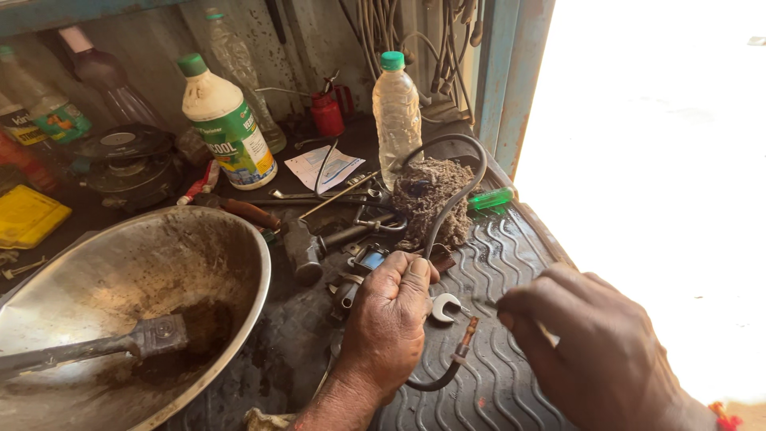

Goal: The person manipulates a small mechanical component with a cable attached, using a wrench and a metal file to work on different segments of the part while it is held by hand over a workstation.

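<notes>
Metal bowl (pixel 136 287) far left on tabletop (pixel 511 255). Left hand (pixel 387 319) fisted over black hose (pixel 447 211), small wrench (pixel 444 306) just beside. Right hand (pixel 590 335) fingers pressed together, pinching a thin pin (pixel 488 302) near hose's brass end.

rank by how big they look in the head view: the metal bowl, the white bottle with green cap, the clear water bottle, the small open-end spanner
1. metal bowl, by far
2. white bottle and clear water bottle: look alike, so unranked
3. small spanner
The bowl lies nearer the camera, which inflates it.

Repair workshop, greasy bench (pixel 511 263), hammer (pixel 307 243), spanner (pixel 444 306)
</notes>
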